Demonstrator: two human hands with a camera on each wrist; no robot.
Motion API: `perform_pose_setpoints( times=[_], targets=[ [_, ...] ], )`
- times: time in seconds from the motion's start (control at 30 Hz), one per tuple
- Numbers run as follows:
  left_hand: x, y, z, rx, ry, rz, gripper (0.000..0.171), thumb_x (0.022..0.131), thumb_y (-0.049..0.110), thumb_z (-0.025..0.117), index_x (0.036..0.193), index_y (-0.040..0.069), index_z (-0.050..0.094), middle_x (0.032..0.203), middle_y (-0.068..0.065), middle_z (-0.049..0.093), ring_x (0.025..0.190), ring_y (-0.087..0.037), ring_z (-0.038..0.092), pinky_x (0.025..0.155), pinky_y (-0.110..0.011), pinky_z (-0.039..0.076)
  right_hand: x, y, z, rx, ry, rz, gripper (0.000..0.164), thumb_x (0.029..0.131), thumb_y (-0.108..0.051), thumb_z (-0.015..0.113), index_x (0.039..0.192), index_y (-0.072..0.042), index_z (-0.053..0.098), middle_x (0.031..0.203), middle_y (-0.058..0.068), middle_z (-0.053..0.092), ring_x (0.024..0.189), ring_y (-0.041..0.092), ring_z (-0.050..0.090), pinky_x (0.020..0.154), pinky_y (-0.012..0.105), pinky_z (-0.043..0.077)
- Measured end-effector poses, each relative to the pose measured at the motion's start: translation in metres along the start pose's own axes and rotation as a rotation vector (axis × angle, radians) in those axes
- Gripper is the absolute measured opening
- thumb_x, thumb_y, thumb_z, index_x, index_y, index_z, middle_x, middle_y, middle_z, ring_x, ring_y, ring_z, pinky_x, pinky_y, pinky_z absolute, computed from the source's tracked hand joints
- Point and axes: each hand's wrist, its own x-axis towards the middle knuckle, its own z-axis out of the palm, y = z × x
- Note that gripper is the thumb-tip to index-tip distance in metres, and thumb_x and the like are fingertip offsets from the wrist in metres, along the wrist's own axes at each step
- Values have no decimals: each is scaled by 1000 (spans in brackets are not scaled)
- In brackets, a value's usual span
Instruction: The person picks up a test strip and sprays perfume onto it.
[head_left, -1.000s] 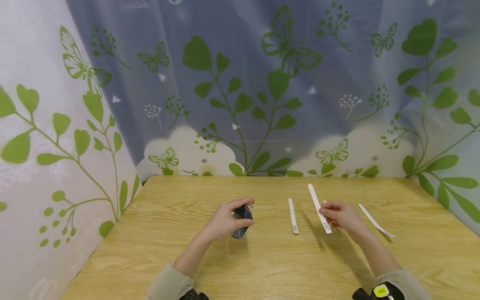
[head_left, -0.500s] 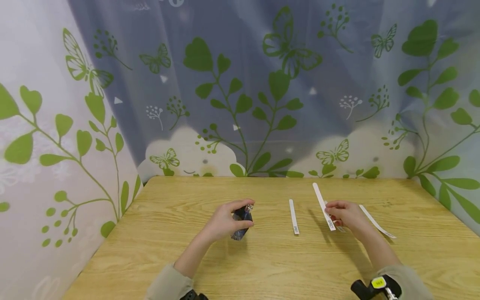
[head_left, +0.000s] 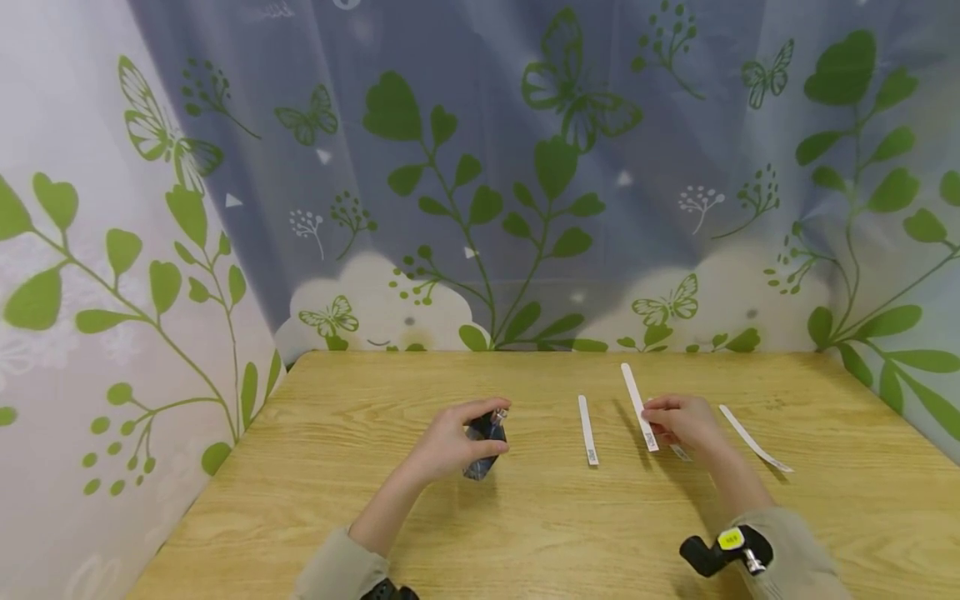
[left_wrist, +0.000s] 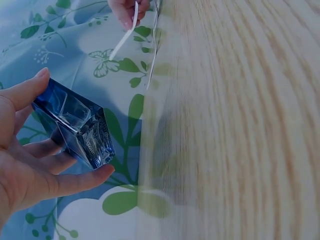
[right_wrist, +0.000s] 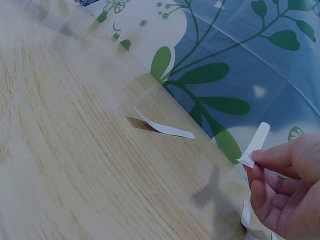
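Note:
My left hand grips a dark blue glass perfume bottle left of the table's middle. In the left wrist view the bottle lies tilted between thumb and fingers, its thick clear base facing the camera. The right hand pinches a white paper test strip by its side, the plain end slanting up and away, the printed end lower. Two similar strips lie on the wood, a left strip and a right strip. Another strip is mostly hidden beneath the right hand.
The wooden table runs back to a patterned curtain with green leaves and butterflies. A second curtain panel borders its left side. Each wrist wears a black camera mount, such as the right mount.
The right hand and its strip shift slightly right, then back left; the strip's lower end rises a little. The right forearm swings inward. My left hand and the bottle stay nearly still.

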Motion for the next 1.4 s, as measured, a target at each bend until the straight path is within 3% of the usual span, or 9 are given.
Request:
perform_pose_setpoints(
  times=[0.27, 0.67, 1.4],
  targets=[
    [0, 1, 0, 11, -9, 26, 52, 82, 22, 73, 131, 18, 55, 127, -6, 56, 114, -25, 52, 89, -45, 44, 5, 9, 6, -34, 47, 36, 23, 86, -8, 64, 97, 12, 65, 61, -2, 59, 52, 8, 52, 46, 21, 41],
    [1, -4, 1, 19, -27, 32, 52, 82, 22, 73, 131, 16, 56, 130, -6, 54, 116, -25, 51, 91, -43, 44, 4, 11, 15, -31, 40, 66, 25, 87, -7, 64, 103, 13, 62, 69, 0, 59, 60, 10, 55, 53, 25, 49],
    [3, -7, 5, 8, -33, 0, 53, 82, 22, 73, 131, 18, 55, 132, -6, 52, 117, -26, 50, 91, -44, 43, 8, 17, 19, -108, 70, 31, 25, 87, -7, 65, 101, 13, 63, 78, 6, 61, 64, 12, 56, 57, 27, 52]
  ],
)
